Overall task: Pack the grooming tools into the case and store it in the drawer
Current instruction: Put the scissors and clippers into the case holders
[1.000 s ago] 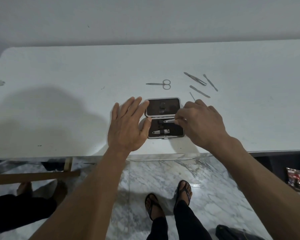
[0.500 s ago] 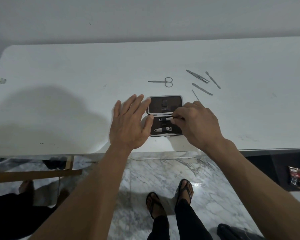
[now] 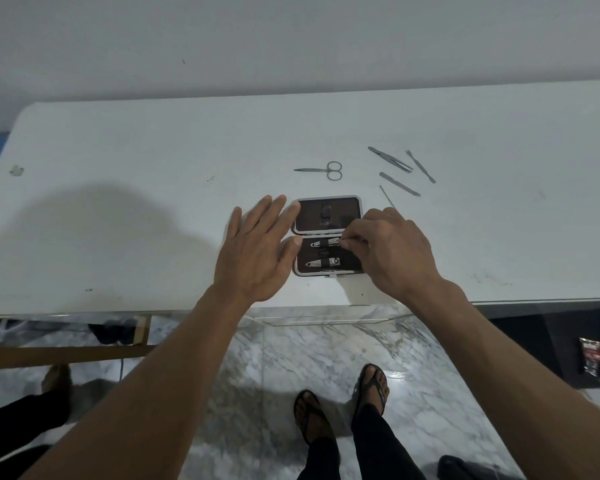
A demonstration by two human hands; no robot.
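While the case lies open near the front edge of the table, about midway along it, its two dark-lined halves sit one behind the other, the far half holding only a small strap at its middle. Two nail clippers are strapped into the near half: the upper clipper close to the hinge and the lower clipper close to the front rim, both lying crosswise.

At the right end of the upper clipper the right hand has its fingers curled, thumb and forefinger pinched together on the clipper's tip; the hand covers the case's right side. On the other side, the left hand lies spread wide and flat, gripping nothing, with its forefinger tip against the far half's left rim and its thumb tip against the near half's left rim.

Behind the case, toward the middle of the table, small scissors lie flat with the blades pointing left. Off toward the right rear of the case lie four loose metal tools: tweezers, a thin pusher just beside them, a nail file nearer, and a fine pick whose near end runs up to the right hand's knuckles.

Below the front edge, marble floor and the person's sandalled feet show.
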